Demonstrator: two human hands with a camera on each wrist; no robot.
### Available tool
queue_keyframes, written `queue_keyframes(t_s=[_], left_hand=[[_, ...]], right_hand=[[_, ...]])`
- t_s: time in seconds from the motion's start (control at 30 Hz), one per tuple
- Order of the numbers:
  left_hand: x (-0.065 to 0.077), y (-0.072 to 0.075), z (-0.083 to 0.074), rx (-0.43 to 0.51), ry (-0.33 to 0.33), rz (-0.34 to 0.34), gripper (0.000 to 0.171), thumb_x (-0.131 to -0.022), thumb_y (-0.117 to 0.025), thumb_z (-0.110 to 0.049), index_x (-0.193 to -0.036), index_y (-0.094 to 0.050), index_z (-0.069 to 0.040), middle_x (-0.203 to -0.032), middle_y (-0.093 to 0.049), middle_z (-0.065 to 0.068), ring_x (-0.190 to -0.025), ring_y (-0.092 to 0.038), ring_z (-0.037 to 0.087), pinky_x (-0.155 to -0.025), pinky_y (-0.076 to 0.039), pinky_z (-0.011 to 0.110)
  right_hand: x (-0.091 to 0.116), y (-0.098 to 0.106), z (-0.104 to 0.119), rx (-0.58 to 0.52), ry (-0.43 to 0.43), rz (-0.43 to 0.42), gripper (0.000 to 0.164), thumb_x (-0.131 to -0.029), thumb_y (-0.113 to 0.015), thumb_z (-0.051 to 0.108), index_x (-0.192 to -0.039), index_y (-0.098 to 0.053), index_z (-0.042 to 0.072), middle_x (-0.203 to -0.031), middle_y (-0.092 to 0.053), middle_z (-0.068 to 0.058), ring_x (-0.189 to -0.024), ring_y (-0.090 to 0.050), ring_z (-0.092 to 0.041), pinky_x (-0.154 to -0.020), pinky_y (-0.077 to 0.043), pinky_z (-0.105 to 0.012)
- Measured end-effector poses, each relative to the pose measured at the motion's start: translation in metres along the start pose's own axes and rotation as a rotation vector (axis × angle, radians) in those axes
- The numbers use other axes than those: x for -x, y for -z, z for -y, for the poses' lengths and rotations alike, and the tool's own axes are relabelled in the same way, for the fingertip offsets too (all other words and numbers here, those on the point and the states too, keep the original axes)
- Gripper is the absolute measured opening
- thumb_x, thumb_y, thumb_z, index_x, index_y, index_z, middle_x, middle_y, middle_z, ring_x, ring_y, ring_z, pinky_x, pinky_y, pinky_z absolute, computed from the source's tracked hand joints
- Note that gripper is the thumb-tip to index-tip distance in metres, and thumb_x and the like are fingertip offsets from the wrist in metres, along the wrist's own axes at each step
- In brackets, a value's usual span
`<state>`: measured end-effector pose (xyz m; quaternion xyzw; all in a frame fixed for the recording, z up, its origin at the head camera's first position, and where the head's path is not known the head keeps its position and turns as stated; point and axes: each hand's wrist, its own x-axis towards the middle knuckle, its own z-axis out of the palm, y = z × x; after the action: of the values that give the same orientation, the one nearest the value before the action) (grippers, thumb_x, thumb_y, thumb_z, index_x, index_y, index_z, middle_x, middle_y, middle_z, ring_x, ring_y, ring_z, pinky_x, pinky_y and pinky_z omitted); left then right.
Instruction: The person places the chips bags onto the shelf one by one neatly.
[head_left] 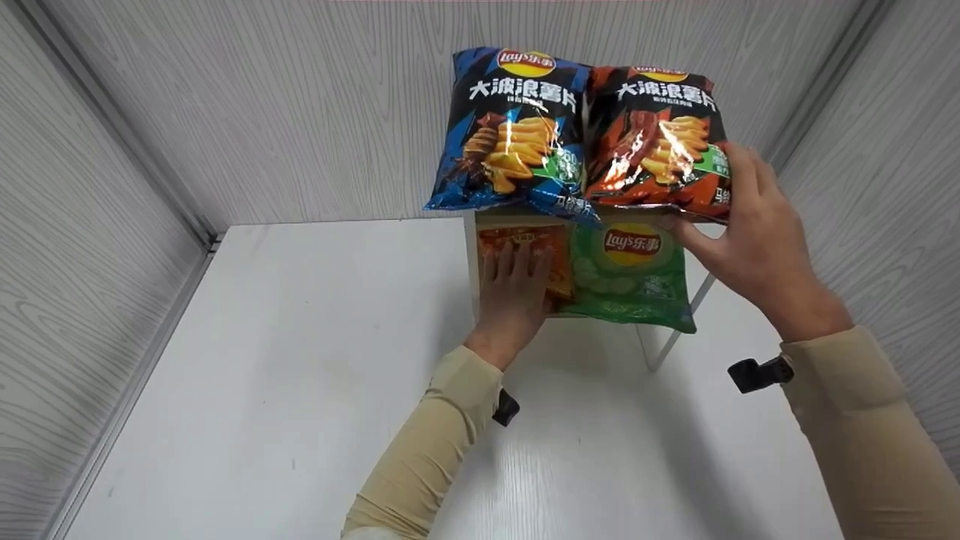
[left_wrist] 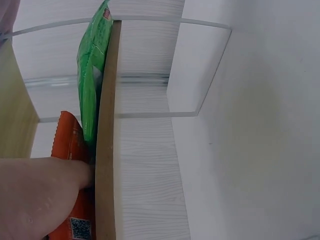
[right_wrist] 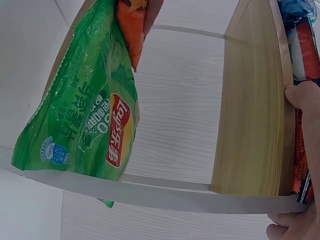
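In the head view, my left hand (head_left: 516, 289) lies with fairly straight fingers over an orange snack bag (head_left: 561, 264) on the lower board of a small two-tier rack (right_wrist: 252, 110). The left wrist view has its thumb low on the bag, close to the board (left_wrist: 106, 145). Beside it leans a green Lay's chip bag (head_left: 630, 277). My right hand (head_left: 769, 232) grips the rack's upper right corner, its thumb at the upper board's front edge and its fingers along the outer side. They border a red and black Lay's bag (head_left: 652, 142). A blue and black Lay's bag (head_left: 517, 135) stands beside that one.
The rack has a white metal frame (head_left: 675, 334) and stands on a white table (head_left: 322, 360). Wood-grain panels (head_left: 300, 112) rise behind and at both sides. The green bag's lower corner hangs over the lower board's front edge.
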<state>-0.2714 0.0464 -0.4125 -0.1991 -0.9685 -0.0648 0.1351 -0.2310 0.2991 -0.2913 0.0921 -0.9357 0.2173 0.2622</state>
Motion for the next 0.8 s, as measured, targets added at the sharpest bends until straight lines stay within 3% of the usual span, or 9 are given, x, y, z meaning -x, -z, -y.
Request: queue_keyframes(t_s=[0.13, 0.3, 0.5, 0.6, 0.8], left_hand=[[0.000, -0.002, -0.001, 0.032, 0.006, -0.025, 0.075, -0.089, -0.071, -0.039, -0.152, -0.036, -0.019, -0.157, -0.037, 0.013, -0.147, -0.032, 0.036, -0.122, -0.022, 0.057], [0.003, 0.001, -0.004, 0.041, -0.020, -0.123, 0.076, -0.085, -0.077, -0.038, -0.149, -0.040, -0.018, -0.156, -0.040, 0.014, -0.147, -0.034, 0.034, -0.122, -0.023, 0.056], [0.014, 0.003, -0.010, -0.011, -0.062, -0.224, 0.066, -0.087, -0.077, -0.027, -0.144, -0.048, -0.014, -0.149, -0.049, 0.016, -0.140, -0.045, 0.036, -0.117, -0.034, 0.053], [0.019, 0.001, -0.011, -0.020, -0.058, -0.225, 0.061, -0.090, -0.074, -0.024, -0.144, -0.049, -0.013, -0.146, -0.051, 0.016, -0.138, -0.047, 0.038, -0.114, -0.038, 0.053], [0.021, -0.004, -0.007, -0.012, -0.065, -0.153, 0.062, -0.093, -0.068, -0.029, -0.149, -0.044, -0.016, -0.152, -0.045, 0.015, -0.141, -0.043, 0.038, -0.116, -0.036, 0.053]], right_hand=[[0.000, 0.000, -0.001, -0.003, -0.003, 0.001, 0.089, -0.087, -0.069, 0.050, -0.156, -0.022, 0.019, -0.155, -0.035, -0.014, -0.125, -0.046, -0.037, -0.095, -0.044, -0.067], [0.000, 0.001, -0.001, 0.000, 0.000, -0.004, 0.089, -0.087, -0.069, 0.050, -0.157, -0.022, 0.018, -0.154, -0.035, -0.015, -0.126, -0.046, -0.038, -0.096, -0.044, -0.067], [0.000, 0.001, 0.000, -0.004, -0.006, 0.000, 0.090, -0.087, -0.069, 0.051, -0.157, -0.022, 0.019, -0.156, -0.034, -0.014, -0.127, -0.045, -0.038, -0.098, -0.043, -0.067], [0.000, 0.001, 0.000, -0.003, 0.002, -0.005, 0.090, -0.087, -0.069, 0.050, -0.157, -0.022, 0.018, -0.155, -0.034, -0.014, -0.126, -0.046, -0.038, -0.096, -0.044, -0.067], [0.001, 0.000, 0.000, -0.006, 0.019, -0.012, 0.088, -0.088, -0.069, 0.047, -0.156, -0.023, 0.016, -0.153, -0.035, -0.016, -0.125, -0.047, -0.037, -0.096, -0.045, -0.066]])
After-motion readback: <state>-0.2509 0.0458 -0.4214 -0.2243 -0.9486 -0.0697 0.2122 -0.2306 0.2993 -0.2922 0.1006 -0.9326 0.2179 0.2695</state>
